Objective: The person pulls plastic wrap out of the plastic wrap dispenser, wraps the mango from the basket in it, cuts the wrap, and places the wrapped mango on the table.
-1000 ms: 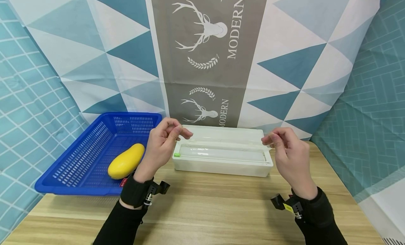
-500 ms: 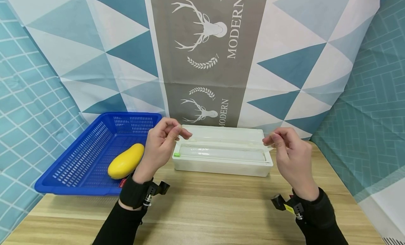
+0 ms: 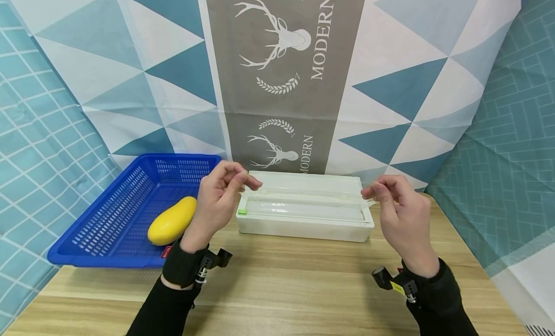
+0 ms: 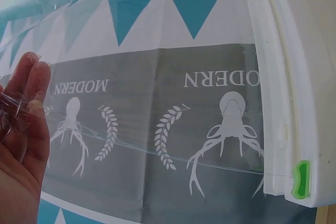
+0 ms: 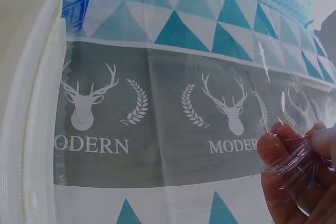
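A clear sheet of cling film (image 5: 299, 163) stretches from the white cling film dispenser (image 3: 303, 233) to both hands. My left hand (image 3: 218, 196) pinches one corner of it above the dispenser's left end. Above the right end, my right hand (image 3: 403, 218) pinches the other corner, where the film bunches into creases between thumb and fingers. In the left wrist view, the film's edge runs taut from the fingers to the dispenser near a green slider (image 4: 301, 180). The film is so transparent that its outline barely shows in the head view.
A blue plastic basket (image 3: 106, 251) stands at the left with a yellow oblong fruit-like object (image 3: 173, 221) inside. The wooden table (image 3: 295, 288) extends in front of the dispenser. Close behind rises a patterned cloth backdrop (image 3: 282, 102).
Both hands have drifted slightly apart, the left one a little leftward and the right one a little rightward, still holding the film. The dispenser and basket stay put.
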`<state>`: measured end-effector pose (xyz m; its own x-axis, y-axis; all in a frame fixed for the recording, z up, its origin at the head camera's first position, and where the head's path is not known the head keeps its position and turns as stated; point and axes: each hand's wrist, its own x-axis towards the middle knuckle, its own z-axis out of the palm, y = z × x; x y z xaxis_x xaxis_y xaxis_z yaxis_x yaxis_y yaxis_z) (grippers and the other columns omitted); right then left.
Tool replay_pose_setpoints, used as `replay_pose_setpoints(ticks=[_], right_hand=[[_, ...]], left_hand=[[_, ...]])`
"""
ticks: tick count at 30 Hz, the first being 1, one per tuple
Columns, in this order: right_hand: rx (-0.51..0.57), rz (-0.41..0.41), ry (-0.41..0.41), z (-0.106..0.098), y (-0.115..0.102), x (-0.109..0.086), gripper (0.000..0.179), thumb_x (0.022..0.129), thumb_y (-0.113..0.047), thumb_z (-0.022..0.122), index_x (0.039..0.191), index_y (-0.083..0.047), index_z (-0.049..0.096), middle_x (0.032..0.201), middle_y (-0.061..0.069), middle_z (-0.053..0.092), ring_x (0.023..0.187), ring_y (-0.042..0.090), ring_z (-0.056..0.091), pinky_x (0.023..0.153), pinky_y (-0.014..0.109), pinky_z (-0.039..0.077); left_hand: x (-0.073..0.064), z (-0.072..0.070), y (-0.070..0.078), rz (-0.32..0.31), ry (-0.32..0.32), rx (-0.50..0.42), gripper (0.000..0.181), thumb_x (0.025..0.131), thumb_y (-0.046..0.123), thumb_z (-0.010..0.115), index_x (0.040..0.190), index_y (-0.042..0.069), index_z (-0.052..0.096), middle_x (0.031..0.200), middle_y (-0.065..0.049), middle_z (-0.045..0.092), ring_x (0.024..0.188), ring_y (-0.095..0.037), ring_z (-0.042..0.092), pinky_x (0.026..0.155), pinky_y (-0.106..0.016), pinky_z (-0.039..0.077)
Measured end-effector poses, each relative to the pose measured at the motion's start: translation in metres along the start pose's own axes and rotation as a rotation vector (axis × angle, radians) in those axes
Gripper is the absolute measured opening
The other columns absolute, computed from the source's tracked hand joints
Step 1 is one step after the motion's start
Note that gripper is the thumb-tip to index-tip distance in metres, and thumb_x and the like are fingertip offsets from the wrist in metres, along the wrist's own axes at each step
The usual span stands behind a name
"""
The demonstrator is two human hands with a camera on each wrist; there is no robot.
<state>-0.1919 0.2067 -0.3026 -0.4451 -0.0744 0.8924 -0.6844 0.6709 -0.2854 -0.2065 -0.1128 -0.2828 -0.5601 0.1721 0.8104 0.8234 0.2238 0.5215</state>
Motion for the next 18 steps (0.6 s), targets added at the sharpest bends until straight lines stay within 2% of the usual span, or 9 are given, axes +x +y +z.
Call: replay_pose_setpoints(ticks=[10,18], right_hand=[[-0.014,-0.010,0.013,-0.0024,-0.0023,0.0002,0.013,0.081,0.004,0.062,0.092,-0.002,0.059,0.079,0.000,0.066,0.072,0.003,0.057,0.057,0.017,0.038],[-0.019,-0.019,0.025,-0.0047,-0.0072,0.0022,0.010,0.081,0.003,0.061,0.090,-0.001,0.059,0.078,0.000,0.066,0.071,0.003,0.056,0.050,0.016,0.031]], left_hand=[[-0.0003,-0.0011,0.0026,0.009,0.007,0.003,0.005,0.091,-0.004,0.047,0.092,-0.002,0.051,0.080,-0.011,0.067,0.075,-0.017,0.063,0.063,-0.031,0.049],[0.0008,-0.0014,0.0044,0.031,0.010,0.002,0.005,0.090,-0.006,0.047,0.092,-0.003,0.051,0.079,-0.012,0.067,0.075,-0.018,0.063,0.062,-0.035,0.050]])
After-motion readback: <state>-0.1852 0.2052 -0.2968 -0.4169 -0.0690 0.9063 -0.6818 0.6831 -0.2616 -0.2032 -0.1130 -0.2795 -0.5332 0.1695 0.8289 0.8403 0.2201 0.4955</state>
